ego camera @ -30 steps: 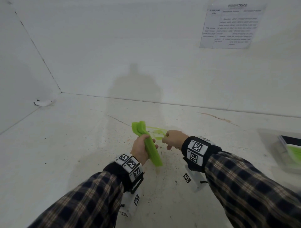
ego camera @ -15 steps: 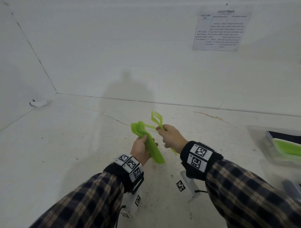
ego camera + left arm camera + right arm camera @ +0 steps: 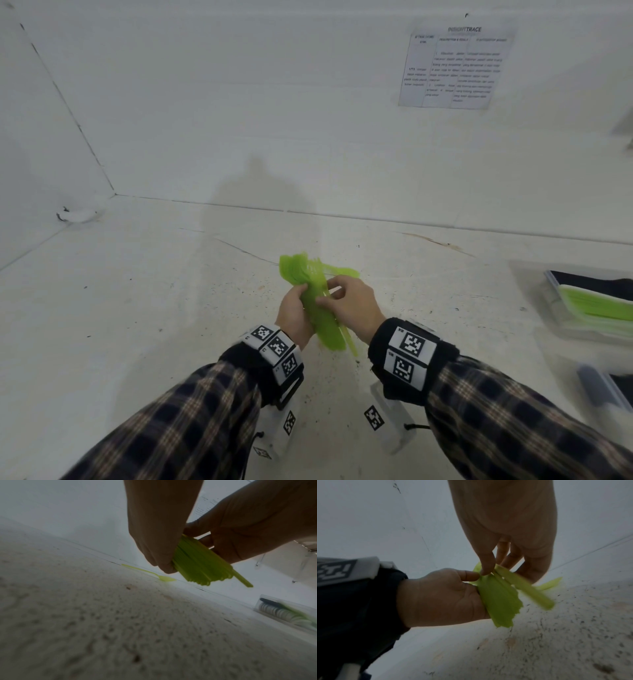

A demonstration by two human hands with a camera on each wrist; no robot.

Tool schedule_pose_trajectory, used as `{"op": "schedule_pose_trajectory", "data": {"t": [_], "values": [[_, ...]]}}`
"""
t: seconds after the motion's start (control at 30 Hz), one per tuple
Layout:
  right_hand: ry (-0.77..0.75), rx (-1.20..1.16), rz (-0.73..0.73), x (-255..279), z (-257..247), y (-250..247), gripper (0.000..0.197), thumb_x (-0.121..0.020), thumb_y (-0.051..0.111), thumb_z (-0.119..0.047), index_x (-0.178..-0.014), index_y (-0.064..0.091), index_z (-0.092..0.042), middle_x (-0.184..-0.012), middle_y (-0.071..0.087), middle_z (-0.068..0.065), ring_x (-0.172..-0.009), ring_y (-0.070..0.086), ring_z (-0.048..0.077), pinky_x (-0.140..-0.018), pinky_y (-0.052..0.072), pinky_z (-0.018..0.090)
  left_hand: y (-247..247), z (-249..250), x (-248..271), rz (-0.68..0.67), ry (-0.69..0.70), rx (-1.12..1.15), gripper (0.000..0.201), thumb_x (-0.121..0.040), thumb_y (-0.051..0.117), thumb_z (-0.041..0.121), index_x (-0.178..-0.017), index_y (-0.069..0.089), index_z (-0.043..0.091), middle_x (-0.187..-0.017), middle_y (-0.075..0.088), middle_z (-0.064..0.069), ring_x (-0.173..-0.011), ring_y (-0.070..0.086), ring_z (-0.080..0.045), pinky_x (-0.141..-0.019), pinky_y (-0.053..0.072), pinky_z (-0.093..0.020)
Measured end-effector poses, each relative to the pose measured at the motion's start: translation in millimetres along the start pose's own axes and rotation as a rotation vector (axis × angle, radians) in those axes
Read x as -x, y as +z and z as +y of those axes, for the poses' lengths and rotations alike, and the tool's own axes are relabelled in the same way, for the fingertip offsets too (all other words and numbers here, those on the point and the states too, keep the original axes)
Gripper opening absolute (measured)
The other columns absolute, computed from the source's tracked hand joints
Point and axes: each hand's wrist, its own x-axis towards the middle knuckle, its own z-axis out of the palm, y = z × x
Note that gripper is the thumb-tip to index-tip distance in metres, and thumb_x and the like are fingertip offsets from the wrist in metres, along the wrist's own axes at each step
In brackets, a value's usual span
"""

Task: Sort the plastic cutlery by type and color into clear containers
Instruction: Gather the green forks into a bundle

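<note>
My left hand [image 3: 300,310] grips a stack of green plastic cutlery [image 3: 323,318] round its handles, heads pointing away from me. My right hand [image 3: 329,295] pinches a single green fork [image 3: 346,337] and lays it against the right side of that stack. From the left wrist the stack [image 3: 197,562] fans out below my fingers, with the fork's handle [image 3: 242,580] sticking out past it. In the right wrist view my right fingertips [image 3: 488,568] hold the fork [image 3: 527,589] beside the stack [image 3: 498,601]. A lone green spoon [image 3: 342,273] lies on the table just behind both hands.
A clear container [image 3: 555,305] with green cutlery in it stands at the table's right edge. Another clear container [image 3: 613,387] sits nearer me, blurred. White walls close the table at the back and left. A printed sheet [image 3: 455,68] hangs on the back wall.
My right hand picked a green fork off the table, raised it, and has now brought it down against the stack in my left hand, which stayed in place.
</note>
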Motion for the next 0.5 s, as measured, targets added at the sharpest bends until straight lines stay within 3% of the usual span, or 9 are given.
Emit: {"op": "schedule_pose_trajectory", "data": {"t": [0.07,0.13,0.2,0.27,0.3,0.37,0.43,0.5], "values": [[-0.033,0.001,0.007,1.3,-1.2,-0.1,0.020,-0.081,0.071,-0.017,-0.099,0.069,-0.009,-0.080,0.064,0.006,-0.080,0.061,0.020,-0.075,0.052,0.033,-0.2,-1.4,0.7,-0.008,0.001,0.004,0.039,-0.100,0.029,0.026,-0.096,0.061,0.003,-0.075,0.071,-0.012,-0.064,0.069,-0.020,-0.060,0.050,-0.034],[-0.084,0.057,0.019,3.2,-2.2,0.1,0.020,-0.086,0.065,-0.019,-0.093,0.069,0.000,-0.084,0.067,0.015,-0.077,0.056,0.022,-0.078,0.048,0.033,-1.2,-1.6,1.3,0.001,0.004,-0.013,0.037,-0.100,0.033,0.025,-0.106,0.060,0.001,-0.087,0.068,-0.012,-0.065,0.068,-0.018,-0.052,0.053,-0.028],[-0.098,0.082,0.018,4.1,-1.3,1.4,0.028,-0.091,0.059,-0.021,-0.088,0.067,0.005,-0.086,0.065,0.022,-0.072,0.049,0.019,-0.071,0.044,0.032,-2.6,-1.4,-0.3,0.015,0.011,-0.030,0.038,-0.100,0.035,0.024,-0.121,0.055,-0.001,-0.101,0.064,-0.016,-0.074,0.065,-0.021,-0.047,0.052,-0.024],[-0.094,0.079,0.024,5.7,-1.8,2.4,0.027,-0.092,0.058,-0.021,-0.086,0.067,0.003,-0.079,0.062,0.016,-0.071,0.049,0.016,-0.064,0.041,0.025,-3.3,-1.3,-0.9,0.035,0.018,-0.026,0.041,-0.100,0.037,0.023,-0.129,0.051,-0.002,-0.115,0.061,-0.019,-0.083,0.064,-0.024,-0.051,0.053,-0.026],[-0.092,0.059,0.045,6.2,-1.8,2.6,0.024,-0.091,0.058,-0.021,-0.087,0.068,0.001,-0.078,0.062,0.011,-0.069,0.051,0.016,-0.060,0.041,0.019,-3.5,-1.2,-0.7,0.039,0.018,-0.027,0.042,-0.099,0.038,0.023,-0.130,0.050,-0.002,-0.119,0.060,-0.021,-0.086,0.064,-0.025,-0.053,0.054,-0.028],[-0.071,-0.049,0.105,7.7,-3.2,2.3,0.019,-0.091,0.057,-0.017,-0.090,0.067,-0.001,-0.079,0.065,0.015,-0.061,0.054,0.015,-0.049,0.045,0.013,-2.9,-1.3,0.8,0.031,0.016,-0.017,0.044,-0.098,0.040,0.024,-0.132,0.048,-0.002,-0.123,0.058,-0.023,-0.092,0.062,-0.027,-0.055,0.055,-0.031],[-0.059,-0.145,0.162,8.7,-5.0,2.0,0.016,-0.090,0.058,-0.014,-0.095,0.067,-0.002,-0.083,0.068,0.020,-0.052,0.054,0.011,-0.042,0.044,0.012,-2.5,-1.8,1.3,0.024,0.022,-0.019,0.044,-0.098,0.040,0.023,-0.133,0.046,-0.003,-0.130,0.054,-0.025,-0.098,0.060,-0.030,-0.056,0.056,-0.032],[-0.055,-0.163,0.181,8.3,-4.6,2.1,0.018,-0.089,0.060,-0.014,-0.104,0.066,-0.008,-0.085,0.069,0.017,-0.049,0.054,0.007,-0.042,0.044,0.012,-2.9,-3.2,1.1,-0.020,0.021,-0.042,0.044,-0.098,0.038,0.023,-0.132,0.048,-0.002,-0.130,0.055,-0.023,-0.099,0.060,-0.029,-0.057,0.056,-0.031]]}}
